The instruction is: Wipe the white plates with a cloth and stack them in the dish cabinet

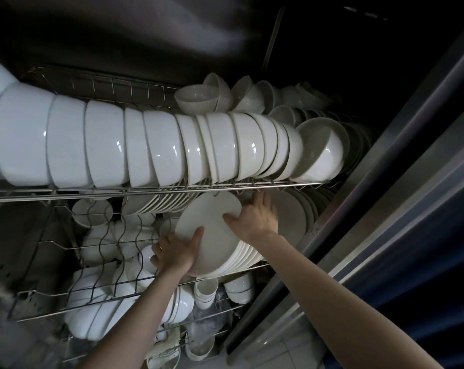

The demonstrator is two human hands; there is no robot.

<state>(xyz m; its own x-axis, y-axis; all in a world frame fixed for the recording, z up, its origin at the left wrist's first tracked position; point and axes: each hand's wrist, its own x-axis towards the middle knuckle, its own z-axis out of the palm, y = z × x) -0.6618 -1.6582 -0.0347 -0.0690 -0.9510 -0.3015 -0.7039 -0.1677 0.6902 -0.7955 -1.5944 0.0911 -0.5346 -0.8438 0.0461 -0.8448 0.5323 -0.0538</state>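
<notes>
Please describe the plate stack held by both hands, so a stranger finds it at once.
Find the long row of white bowls lying sideways on the upper wire rack. Just below its front rail, right of centre, leans a tilted stack of white plates. Only this stack is held: left hand at its lower edge, right hand at its upper edge.

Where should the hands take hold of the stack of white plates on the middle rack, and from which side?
Take the stack of plates by its rim at opposite edges, reaching in from the open front. It is tilted on edge at the middle rack, with the upper rack close above. The left hand holds the lower-left rim, the right hand the upper-right.
</notes>
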